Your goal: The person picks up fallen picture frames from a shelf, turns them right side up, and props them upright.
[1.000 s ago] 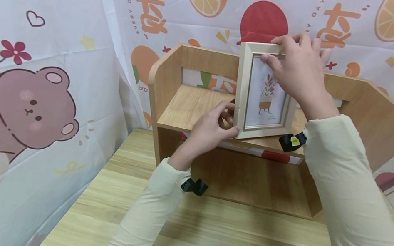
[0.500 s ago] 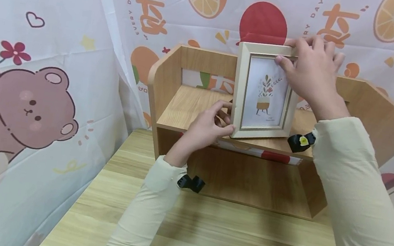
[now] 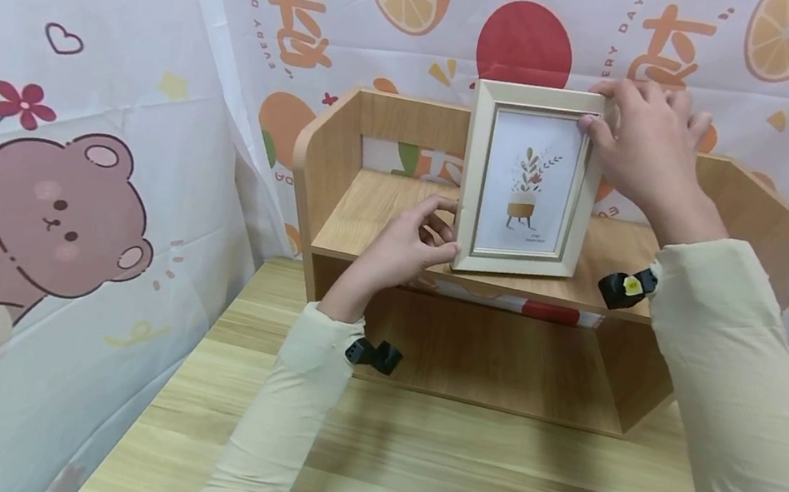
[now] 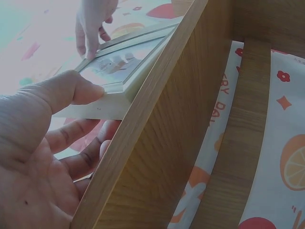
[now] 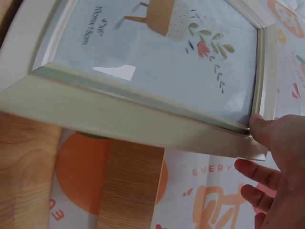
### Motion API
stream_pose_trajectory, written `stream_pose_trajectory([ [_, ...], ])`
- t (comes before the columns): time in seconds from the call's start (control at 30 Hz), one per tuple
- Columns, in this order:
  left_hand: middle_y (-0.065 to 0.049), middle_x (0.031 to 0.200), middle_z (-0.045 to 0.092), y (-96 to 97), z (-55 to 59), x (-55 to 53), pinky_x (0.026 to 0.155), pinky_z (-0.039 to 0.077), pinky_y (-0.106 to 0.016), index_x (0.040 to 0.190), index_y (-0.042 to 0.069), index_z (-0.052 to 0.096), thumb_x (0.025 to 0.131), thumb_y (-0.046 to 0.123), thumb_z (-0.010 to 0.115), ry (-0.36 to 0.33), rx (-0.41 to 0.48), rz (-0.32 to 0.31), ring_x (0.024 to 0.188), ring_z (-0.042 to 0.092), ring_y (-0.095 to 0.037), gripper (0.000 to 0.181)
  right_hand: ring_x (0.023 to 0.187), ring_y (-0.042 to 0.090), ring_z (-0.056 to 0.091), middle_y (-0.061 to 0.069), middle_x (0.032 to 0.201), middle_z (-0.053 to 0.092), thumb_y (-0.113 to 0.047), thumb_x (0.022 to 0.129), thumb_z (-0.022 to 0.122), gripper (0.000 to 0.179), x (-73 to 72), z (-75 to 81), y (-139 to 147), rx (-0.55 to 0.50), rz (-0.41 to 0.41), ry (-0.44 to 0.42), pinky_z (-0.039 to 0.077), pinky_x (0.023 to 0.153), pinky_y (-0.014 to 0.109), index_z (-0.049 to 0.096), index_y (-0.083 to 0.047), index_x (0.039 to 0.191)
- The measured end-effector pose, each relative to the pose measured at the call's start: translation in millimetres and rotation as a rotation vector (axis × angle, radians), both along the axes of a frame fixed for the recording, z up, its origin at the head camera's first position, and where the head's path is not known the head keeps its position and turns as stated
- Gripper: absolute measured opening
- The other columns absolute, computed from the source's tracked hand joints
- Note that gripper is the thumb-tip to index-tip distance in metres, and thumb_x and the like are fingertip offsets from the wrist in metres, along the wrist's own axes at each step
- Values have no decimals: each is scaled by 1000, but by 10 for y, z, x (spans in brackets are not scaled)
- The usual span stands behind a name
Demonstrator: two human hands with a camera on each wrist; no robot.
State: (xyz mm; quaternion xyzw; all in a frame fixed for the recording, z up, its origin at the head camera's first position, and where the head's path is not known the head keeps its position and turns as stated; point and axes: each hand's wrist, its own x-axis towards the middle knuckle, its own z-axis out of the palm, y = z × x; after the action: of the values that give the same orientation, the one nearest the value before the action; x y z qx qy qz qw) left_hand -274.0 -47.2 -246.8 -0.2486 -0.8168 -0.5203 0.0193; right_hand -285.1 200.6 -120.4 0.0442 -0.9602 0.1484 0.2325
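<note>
A cream picture frame, holding a print of a potted plant, stands upright on the upper board of a wooden desk shelf. My left hand grips its lower left edge; in the left wrist view, the thumb lies along the frame's side and the other fingers curl behind it. At the upper right corner, my right hand pinches the frame, thumb on the front and fingers behind. The right wrist view shows that thumb at the inner corner of the border. The frame's back is hidden.
The shelf's side panels rise left and right of the frame. Below is a lower compartment. The shelf stands on a wood-grain table, against a fruit-print cloth. A bear-print cloth hangs at left.
The picture frame has turned to face more squarely forward and shifted slightly left. My right hand has moved right with its upper right corner, and my left hand has shifted slightly left.
</note>
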Motion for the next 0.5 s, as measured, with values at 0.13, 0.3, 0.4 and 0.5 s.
stream_pose_trajectory([
  [0.13, -11, 99, 61, -10, 5, 10, 71, 43, -27, 135, 11, 49, 88, 10, 65, -3, -2, 0, 81, 54, -22, 50, 135, 41, 24, 15, 155, 32, -34, 101, 44, 50, 11, -32, 11, -11, 21, 28, 8, 102, 57, 39, -14, 147],
  [0.3, -10, 103, 60, -27, 7, 13, 70, 43, -27, 139, 13, 47, 89, 12, 64, -22, -15, 15, 84, 54, -21, 52, 132, 41, 27, 16, 154, 34, -33, 101, 45, 50, 23, -50, 15, -15, 31, 50, 10, 101, 55, 39, -13, 147],
  [0.4, -11, 105, 60, -35, 17, 25, 69, 43, -27, 140, 14, 46, 90, 12, 63, -25, -12, 22, 85, 53, -21, 53, 131, 40, 28, 16, 153, 35, -33, 101, 45, 50, 35, -54, 18, -18, 34, 58, 11, 100, 55, 39, -13, 147],
  [0.5, -11, 105, 60, -41, 19, 34, 69, 43, -27, 140, 14, 47, 90, 11, 63, -20, -10, 28, 84, 53, -21, 52, 130, 40, 28, 17, 152, 36, -34, 101, 45, 50, 49, -61, 16, -21, 35, 61, 11, 100, 54, 40, -14, 147],
])
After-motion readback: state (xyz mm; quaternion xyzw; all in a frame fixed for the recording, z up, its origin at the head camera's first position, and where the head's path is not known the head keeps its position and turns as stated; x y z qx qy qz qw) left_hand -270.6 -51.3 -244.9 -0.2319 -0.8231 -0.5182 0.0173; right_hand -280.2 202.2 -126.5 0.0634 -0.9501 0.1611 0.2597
